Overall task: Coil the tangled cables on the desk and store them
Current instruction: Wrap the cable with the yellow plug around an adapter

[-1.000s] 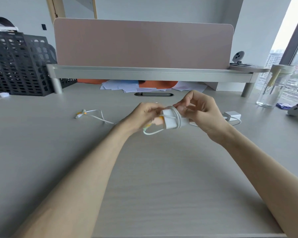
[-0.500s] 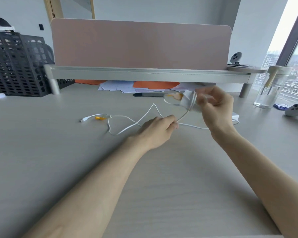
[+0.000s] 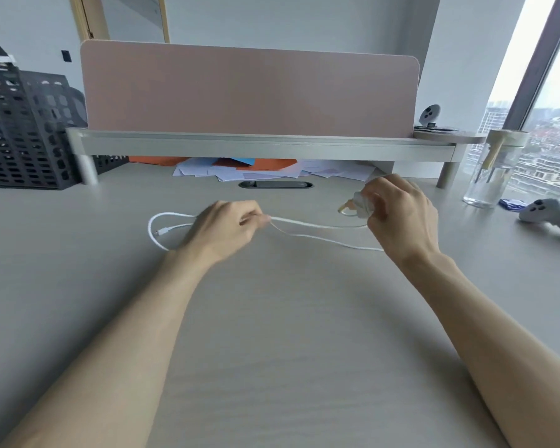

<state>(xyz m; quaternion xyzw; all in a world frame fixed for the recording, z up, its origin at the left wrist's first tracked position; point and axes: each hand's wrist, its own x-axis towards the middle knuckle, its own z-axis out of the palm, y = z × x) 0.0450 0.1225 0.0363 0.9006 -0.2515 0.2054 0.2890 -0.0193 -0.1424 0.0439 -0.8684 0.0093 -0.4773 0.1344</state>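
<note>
The white cable (image 3: 307, 225) is pinched by the left grip (image 3: 227, 228) and a blurred white bundle (image 3: 360, 205) is clasped by the right grip (image 3: 400, 218), near a glass jar (image 3: 488, 177) and controller (image 3: 552, 216).

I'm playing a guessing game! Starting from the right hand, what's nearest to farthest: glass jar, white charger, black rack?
In the head view:
1. white charger, held in the right hand itself.
2. glass jar, off to the right, farther back.
3. black rack, far over on the left.

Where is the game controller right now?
In the head view, the grey game controller lies on the desk at the far right edge, just right of the glass jar and past the right hand.
</note>
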